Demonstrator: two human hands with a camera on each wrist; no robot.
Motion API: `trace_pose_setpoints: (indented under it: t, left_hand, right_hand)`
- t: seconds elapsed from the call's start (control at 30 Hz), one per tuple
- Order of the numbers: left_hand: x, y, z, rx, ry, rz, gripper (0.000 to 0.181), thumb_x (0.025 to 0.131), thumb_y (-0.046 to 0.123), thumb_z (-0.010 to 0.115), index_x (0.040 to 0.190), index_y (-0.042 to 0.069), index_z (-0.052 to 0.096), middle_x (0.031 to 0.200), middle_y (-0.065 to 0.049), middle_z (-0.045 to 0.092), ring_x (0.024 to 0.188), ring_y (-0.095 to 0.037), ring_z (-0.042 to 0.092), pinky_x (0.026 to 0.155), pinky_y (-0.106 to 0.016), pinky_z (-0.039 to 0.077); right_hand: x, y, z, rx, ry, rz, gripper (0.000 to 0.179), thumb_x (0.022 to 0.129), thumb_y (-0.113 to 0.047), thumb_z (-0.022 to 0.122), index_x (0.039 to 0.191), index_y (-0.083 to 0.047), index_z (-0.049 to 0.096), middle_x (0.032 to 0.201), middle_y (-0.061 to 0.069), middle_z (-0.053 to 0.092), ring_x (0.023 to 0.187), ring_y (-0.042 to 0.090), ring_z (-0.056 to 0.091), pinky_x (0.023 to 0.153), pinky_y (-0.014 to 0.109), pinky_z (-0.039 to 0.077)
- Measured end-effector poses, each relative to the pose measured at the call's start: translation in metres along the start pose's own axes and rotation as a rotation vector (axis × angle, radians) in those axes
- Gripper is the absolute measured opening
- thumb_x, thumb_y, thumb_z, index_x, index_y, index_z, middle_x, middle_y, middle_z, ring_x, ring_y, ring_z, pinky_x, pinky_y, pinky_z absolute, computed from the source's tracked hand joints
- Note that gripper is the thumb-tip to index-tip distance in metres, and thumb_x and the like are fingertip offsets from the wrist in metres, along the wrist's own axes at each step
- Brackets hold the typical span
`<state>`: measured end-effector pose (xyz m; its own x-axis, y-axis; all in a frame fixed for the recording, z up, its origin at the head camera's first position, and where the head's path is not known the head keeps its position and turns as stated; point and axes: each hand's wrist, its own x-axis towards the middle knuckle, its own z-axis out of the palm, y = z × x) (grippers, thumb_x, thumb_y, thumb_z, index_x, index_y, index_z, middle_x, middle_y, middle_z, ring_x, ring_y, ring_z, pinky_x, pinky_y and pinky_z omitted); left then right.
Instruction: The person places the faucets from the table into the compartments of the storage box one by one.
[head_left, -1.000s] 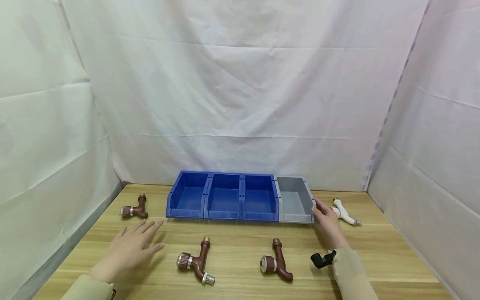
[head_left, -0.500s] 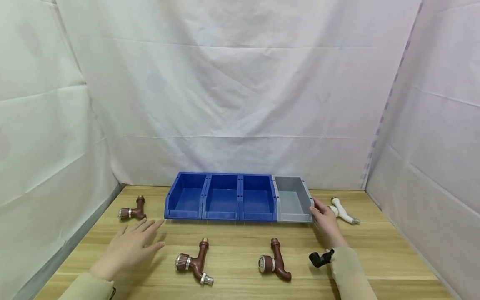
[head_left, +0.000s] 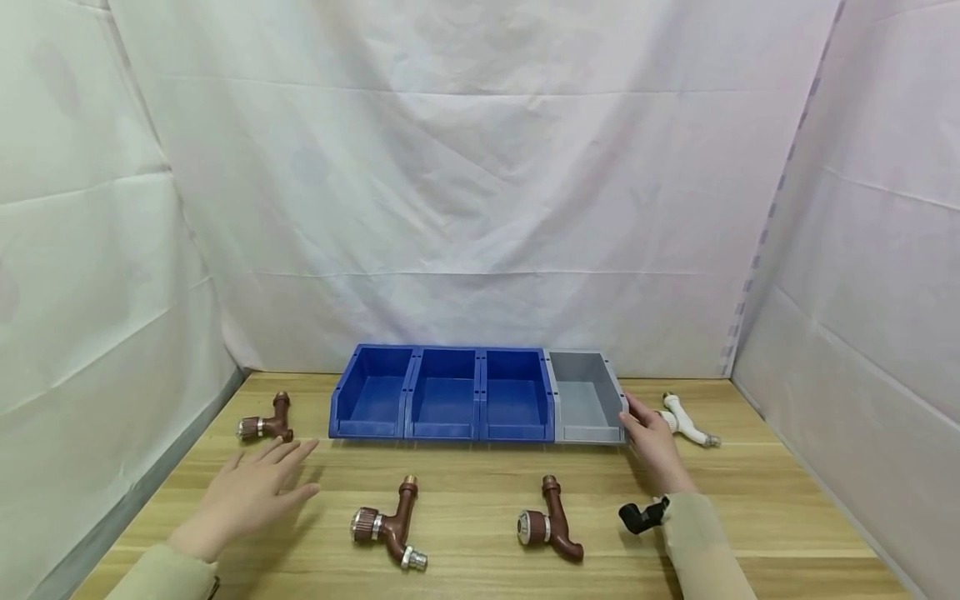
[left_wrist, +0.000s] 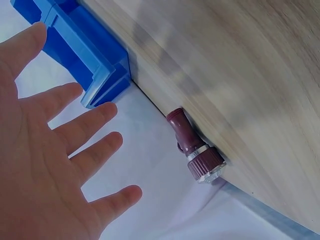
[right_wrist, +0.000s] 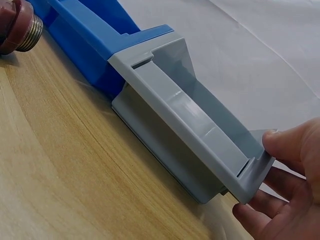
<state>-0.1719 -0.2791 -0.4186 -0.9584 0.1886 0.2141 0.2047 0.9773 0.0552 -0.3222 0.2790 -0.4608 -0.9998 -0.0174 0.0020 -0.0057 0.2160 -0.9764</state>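
My right hand (head_left: 654, 442) grips the right side wall of a grey plastic storage bin (head_left: 592, 435), thumb on the upper edge and fingers against the outside and below. That bin ends a row whose other three bins (head_left: 442, 432) are blue. In the right wrist view, the grey bin (right_wrist: 170, 107) adjoins its blue neighbour. My left hand (head_left: 243, 500) hovers over the left of the table, fingers spread, holding nothing. Just beyond its fingertips lies a brown tap (head_left: 279, 417) with a ribbed knob, also seen in the left wrist view as a tap (left_wrist: 192, 142).
Two more brown taps lie in front of the bins, one with a metal spout end (head_left: 399, 521) and one with a plain spout (head_left: 555, 525). A white tap (head_left: 684, 421) sits right of my right hand. A black bent piece (head_left: 641, 518) is partly hidden by the right sleeve. White cloth (head_left: 480, 183) surrounds the table.
My left hand has drawn slightly left and back toward me. The right hand stays on the grey bin, and the head view has shifted a little.
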Motion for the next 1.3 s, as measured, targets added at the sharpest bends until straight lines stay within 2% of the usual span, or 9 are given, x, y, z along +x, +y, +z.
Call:
trace_pose_setpoints:
  t: [0.33,0.7,1.3]
  left_hand:
    - [-0.002,-0.004,-0.003,-0.003,-0.004,-0.009,0.068,0.089,0.06,0.058,0.139,0.014,0.055,0.136,-0.02,0.053,0.124,-0.048,0.044,0.095,-0.075,0.023]
    - [-0.006,-0.009,0.001,-0.019,-0.019,-0.026,0.066,0.088,0.059,0.059,0.137,0.014,0.057,0.136,-0.018,0.054,0.125,-0.046,0.044,0.096,-0.074,0.022]
    - [0.012,-0.011,0.0,-0.009,-0.016,-0.002,0.064,0.088,0.055,0.061,0.136,0.013,0.057,0.134,-0.02,0.055,0.124,-0.045,0.046,0.095,-0.074,0.023]
  right_hand:
    - [0.001,0.0,0.001,0.006,-0.041,-0.012,0.056,0.105,-0.019,0.043,0.155,-0.011,0.02,0.159,0.013,0.017,0.142,0.028,0.022,0.11,0.042,0.027]
    - [0.002,0.0,0.006,-0.019,-0.032,-0.011,0.055,0.105,-0.02,0.044,0.155,-0.011,0.023,0.157,0.016,0.023,0.14,0.029,0.027,0.109,0.043,0.029]
    - [-0.001,0.003,-0.004,-0.053,-0.016,-0.04,0.056,0.104,-0.021,0.045,0.154,-0.009,0.023,0.158,0.014,0.022,0.143,0.029,0.022,0.111,0.042,0.025]
